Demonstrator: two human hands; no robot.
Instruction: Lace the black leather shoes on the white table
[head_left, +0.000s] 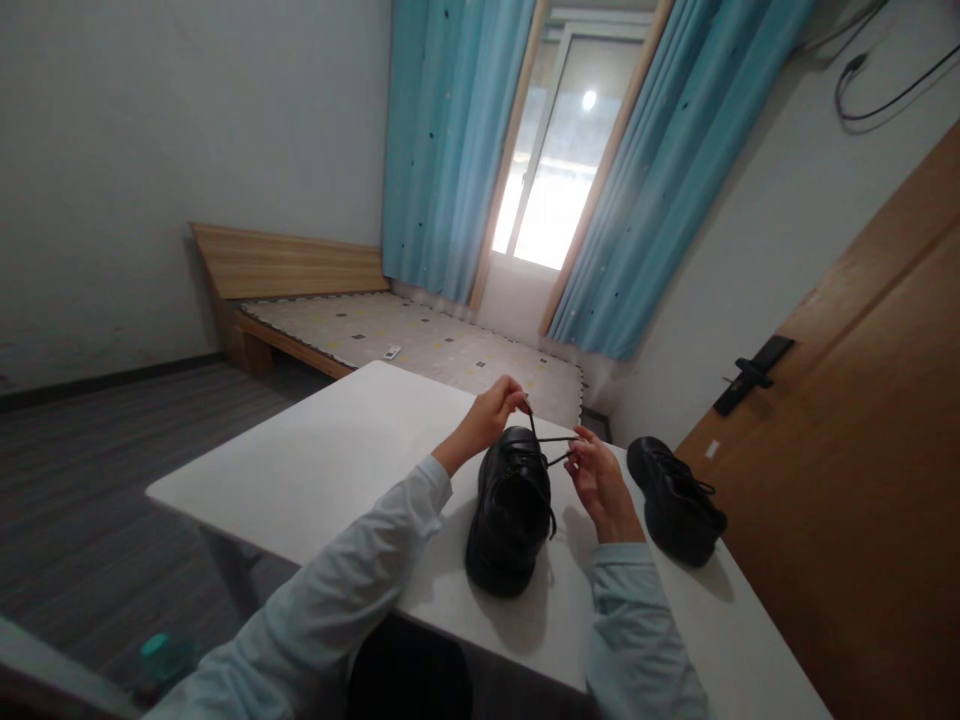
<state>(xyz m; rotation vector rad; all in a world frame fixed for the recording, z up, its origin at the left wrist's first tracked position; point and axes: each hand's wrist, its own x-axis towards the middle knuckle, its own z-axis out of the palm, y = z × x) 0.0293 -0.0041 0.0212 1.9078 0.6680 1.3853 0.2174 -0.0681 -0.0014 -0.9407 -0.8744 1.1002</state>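
Note:
A black lace-up shoe (510,512) stands on the white table in front of me, its toe pointing away. Above the toe, my left hand (495,408) pinches a black shoelace (556,439) that is pulled up off the shoe. To the right of the toe, my right hand (598,478) is closed on the lace as well, with strands stretched taut between it and the shoe. Another loose end hangs down the shoe's right side. The matching black shoe (675,500) rests near the table's right edge, apart from both hands.
The white table (300,470) extends to the left. Behind it is a bed (450,340) with a patterned mattress and a small white object (391,352) on it. A wooden door (862,450) stands close on the right. A green-capped bottle (161,655) is low at the left.

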